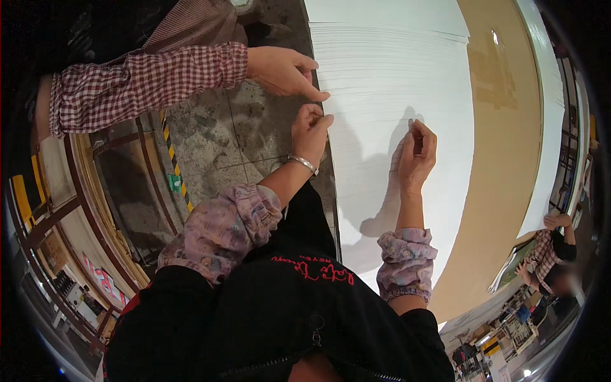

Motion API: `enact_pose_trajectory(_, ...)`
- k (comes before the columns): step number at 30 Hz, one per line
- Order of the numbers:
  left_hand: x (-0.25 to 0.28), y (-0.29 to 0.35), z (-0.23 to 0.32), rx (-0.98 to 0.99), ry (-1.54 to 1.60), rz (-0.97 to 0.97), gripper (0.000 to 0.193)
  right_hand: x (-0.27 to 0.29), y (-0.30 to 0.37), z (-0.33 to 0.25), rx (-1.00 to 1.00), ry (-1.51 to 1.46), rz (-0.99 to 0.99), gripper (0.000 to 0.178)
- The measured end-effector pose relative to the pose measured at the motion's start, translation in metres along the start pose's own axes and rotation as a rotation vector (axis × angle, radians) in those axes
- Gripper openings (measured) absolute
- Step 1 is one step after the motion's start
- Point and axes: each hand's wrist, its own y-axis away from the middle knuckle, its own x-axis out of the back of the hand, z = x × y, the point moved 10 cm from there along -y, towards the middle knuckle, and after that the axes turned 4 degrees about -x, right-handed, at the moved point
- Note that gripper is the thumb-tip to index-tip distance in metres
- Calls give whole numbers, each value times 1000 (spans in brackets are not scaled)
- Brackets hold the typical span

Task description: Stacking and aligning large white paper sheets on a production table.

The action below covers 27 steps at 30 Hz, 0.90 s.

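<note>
A broad layer of white sheets [363, 159], overlapping like shingles at the far end, lies in front of me. At its left edge is my left hand [310, 135], with thumb and fingers pinched together; whether a sheet edge is between them I cannot make out. My right hand [418, 153] is over the middle of the sheets, its fingertips pressed together in a pinch and its shadow falling to the left. Anything in that pinch is too small to see. Just beyond my left hand, a co-worker's hand [283, 71] reaches to the same edge, thumb and fingers apart.
A brown board [503, 127] borders the sheets on the right, with more white sheets [544, 121] past it. Metal racks [83, 197] stand left on the concrete floor [210, 140], near a yellow-black tape line [170, 146]. Another person [550, 254] works at far right.
</note>
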Motion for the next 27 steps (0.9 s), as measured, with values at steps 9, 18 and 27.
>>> enact_pose_trajectory(9,6,-15,-1,-67,-112,19,20,-2,4,1,20,-32,36,21)
enact_pose_trajectory(18,14,-23,3,-223,-244,-21,27,-79,34,-42,-593,-672,-530,27)
enact_pose_trajectory(27,-1,-13,18,-253,-195,-137,27,-84,7,7,-783,-769,-252,13)
